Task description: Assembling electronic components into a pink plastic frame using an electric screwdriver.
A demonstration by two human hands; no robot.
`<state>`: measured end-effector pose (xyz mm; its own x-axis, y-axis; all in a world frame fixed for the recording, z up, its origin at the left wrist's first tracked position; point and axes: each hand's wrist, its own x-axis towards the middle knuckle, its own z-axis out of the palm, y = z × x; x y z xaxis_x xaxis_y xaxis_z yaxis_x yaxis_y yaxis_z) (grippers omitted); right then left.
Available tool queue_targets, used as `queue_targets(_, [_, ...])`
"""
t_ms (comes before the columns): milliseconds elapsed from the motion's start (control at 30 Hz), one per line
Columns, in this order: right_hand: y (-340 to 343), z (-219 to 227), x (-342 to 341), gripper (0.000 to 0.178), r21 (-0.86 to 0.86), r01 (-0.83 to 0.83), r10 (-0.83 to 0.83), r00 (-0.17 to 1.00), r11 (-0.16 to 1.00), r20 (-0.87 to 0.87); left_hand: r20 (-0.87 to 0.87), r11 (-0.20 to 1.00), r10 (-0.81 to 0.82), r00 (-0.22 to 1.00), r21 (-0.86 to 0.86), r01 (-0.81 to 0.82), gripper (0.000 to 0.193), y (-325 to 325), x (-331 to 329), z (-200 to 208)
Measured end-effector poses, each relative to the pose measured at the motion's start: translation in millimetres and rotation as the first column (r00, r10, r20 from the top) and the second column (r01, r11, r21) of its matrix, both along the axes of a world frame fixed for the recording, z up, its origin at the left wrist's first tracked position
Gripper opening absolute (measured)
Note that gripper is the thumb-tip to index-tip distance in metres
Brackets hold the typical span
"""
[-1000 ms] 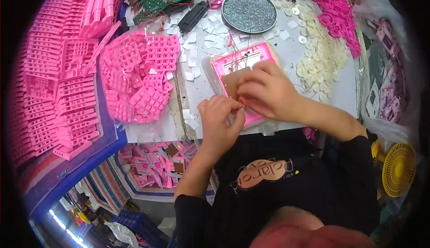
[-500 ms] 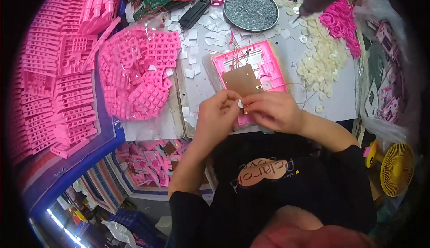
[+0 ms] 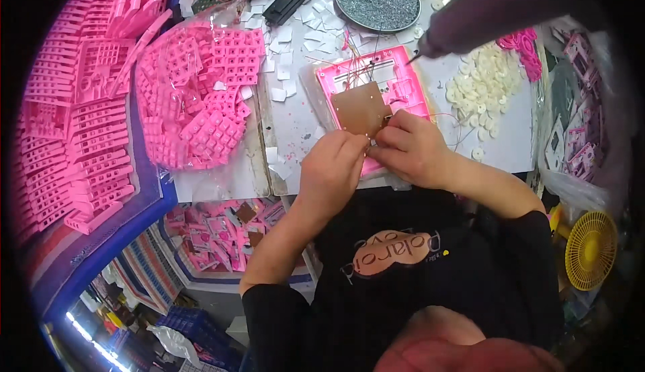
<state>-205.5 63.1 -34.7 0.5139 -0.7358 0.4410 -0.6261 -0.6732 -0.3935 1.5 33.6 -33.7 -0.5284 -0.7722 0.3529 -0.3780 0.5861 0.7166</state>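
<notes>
A pink plastic casing (image 3: pixel 401 59) lies on the table in front of me, with a plain brown circuit board (image 3: pixel 357 108) over its middle and thin wires (image 3: pixel 354 61) rising from its far side. My left hand (image 3: pixel 334 165) is pinched at the board's near edge. My right hand (image 3: pixel 413 151) is closed just beside it, fingers against the board's near right corner. Between the two sets of fingertips a tiny pale bit shows, too small to name; the fingers hide most of it.
A dark screwdriver (image 3: pixel 457 28) hangs over the casing's far right. Beyond the casing stands a round tin of screws (image 3: pixel 377 1). White discs (image 3: pixel 480 90) lie right, white paper squares (image 3: pixel 285 56) left. A bag of pink keypads (image 3: pixel 201 96) is farther left.
Both hands have moved slightly forward and closer together over the board's near edge. The white piece between the fingers is now mostly covered. The screwdriver appears larger and lower, nearer the casing.
</notes>
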Motion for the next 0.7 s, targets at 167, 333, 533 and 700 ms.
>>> queue_targets(167, [2.9,27.1,3.3,0.020,0.110,0.027,-0.008,0.986,0.994,-0.164,0.035,0.996,0.061,0.998,0.062,-0.063,0.017,2.1,0.2,-0.9])
queue_targets(333, [10.1,24.6,-9.0,0.032,0.200,0.008,0.015,0.994,0.980,-0.110,-0.159,0.866,0.500,0.851,0.110,-0.488,0.013,-7.5,10.6,2.7])
queue_targets(533, [13.8,18.3,4.6,0.037,0.210,0.081,-0.055,0.990,0.974,-0.127,0.100,0.958,0.090,0.991,0.263,-0.113,0.009,44.6,42.9,4.7])
queue_targets(700, [21.2,31.9,7.0,0.050,0.245,0.104,-0.031,0.958,0.964,-0.284,-0.045,0.920,0.284,0.958,0.294,-0.259,0.010,16.3,39.4,29.9])
